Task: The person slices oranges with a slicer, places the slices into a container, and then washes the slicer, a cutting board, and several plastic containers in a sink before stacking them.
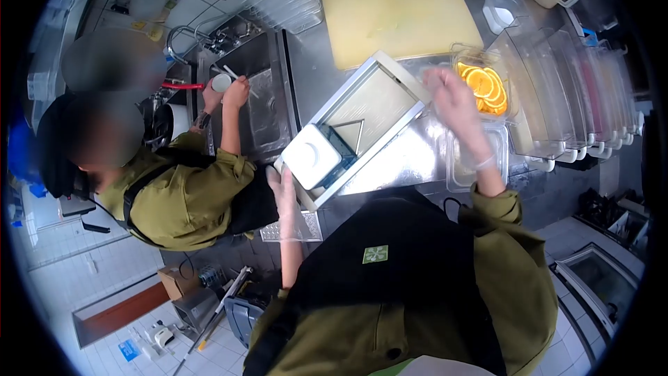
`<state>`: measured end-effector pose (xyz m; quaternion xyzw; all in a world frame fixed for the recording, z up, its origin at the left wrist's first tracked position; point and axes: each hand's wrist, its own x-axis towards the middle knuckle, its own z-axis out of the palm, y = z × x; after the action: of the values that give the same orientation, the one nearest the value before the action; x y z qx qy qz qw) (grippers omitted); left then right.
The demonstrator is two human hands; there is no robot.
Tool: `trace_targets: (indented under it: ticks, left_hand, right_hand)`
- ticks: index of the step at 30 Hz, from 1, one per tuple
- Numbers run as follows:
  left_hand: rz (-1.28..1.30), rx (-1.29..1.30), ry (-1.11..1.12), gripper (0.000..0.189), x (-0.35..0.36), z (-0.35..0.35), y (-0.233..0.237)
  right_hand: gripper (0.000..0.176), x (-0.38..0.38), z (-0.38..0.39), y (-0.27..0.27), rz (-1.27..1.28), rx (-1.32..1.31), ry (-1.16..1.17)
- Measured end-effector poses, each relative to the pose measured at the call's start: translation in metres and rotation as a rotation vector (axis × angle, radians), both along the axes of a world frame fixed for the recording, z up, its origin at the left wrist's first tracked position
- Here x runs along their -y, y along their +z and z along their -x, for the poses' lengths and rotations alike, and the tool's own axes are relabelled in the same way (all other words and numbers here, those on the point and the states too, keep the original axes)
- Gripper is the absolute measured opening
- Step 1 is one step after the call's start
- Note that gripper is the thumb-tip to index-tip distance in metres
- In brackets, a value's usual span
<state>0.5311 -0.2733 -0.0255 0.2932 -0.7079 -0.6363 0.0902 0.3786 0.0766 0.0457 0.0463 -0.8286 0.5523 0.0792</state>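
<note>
A long pale slicer (pixel 379 108) lies diagonally over the steel counter, with a white-topped pusher block (pixel 312 157) on its lower left part. My left hand (pixel 284 191), in a clear glove, is at the slicer's lower left end beside the block; its exact grip is unclear. My right hand (pixel 456 101), also gloved, is closed near the slicer's upper right end; what it holds, if anything, is hidden. Right of it, orange slices (pixel 483 87) fill a clear container. Below them sits another clear container (pixel 495 153).
A yellowish cutting board (pixel 400 17) lies at the back. Lidded clear bins (pixel 557 90) line the right. At left, a co-worker (pixel 181 195) holds a white cup (pixel 221 83) by the sink (pixel 268 104). A perforated tray (pixel 306 226) is at the counter's front edge.
</note>
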Motion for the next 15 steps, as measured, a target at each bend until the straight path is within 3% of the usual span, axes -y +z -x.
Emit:
trace_targets:
  ticks: [2, 3, 4, 6, 9, 10, 11, 12, 14, 15]
  left_hand:
    - [0.179, 0.131, 0.057, 0.080, 0.008, -0.010, -0.043]
    - [0.406, 0.198, 0.016, 0.078, 0.008, -0.011, -0.050]
    - [0.413, 0.255, 0.038, 0.080, 0.000, -0.011, -0.045]
    - [0.561, 0.390, 0.036, 0.084, -0.011, -0.009, -0.037]
    - [0.639, 0.269, 0.056, 0.087, -0.011, -0.011, -0.042]
    - [0.643, 0.262, 0.062, 0.087, -0.010, -0.012, -0.044]
    - [0.591, 0.267, 0.069, 0.087, -0.012, -0.013, -0.042]
    - [0.542, 0.273, 0.078, 0.087, -0.014, -0.011, -0.036]
    - [0.537, 0.187, 0.061, 0.088, -0.019, -0.007, -0.026]
    - [0.505, 0.194, 0.090, 0.089, -0.019, -0.006, -0.028]
  right_hand:
    - [0.026, -0.024, 0.036, 0.013, -0.175, -0.073, 0.050]
    - [0.029, -0.035, 0.054, 0.022, -0.152, -0.083, 0.053]
    - [0.032, -0.045, 0.075, 0.028, -0.131, -0.094, 0.057]
    - [0.033, -0.073, 0.135, 0.022, -0.145, 0.100, -0.007]
    - [0.032, -0.113, 0.215, -0.008, -0.210, 0.295, -0.081]
    - [0.031, -0.130, 0.244, -0.040, -0.406, 0.345, -0.031]
    - [0.030, -0.159, 0.291, -0.093, -1.010, 0.228, 0.251]
    - [0.029, -0.179, 0.316, -0.141, -1.391, 0.088, 0.467]
    - [0.030, -0.150, 0.297, -0.120, -1.429, 0.319, 0.525]
    - [0.027, -0.160, 0.309, -0.159, -1.385, 0.198, 0.534]
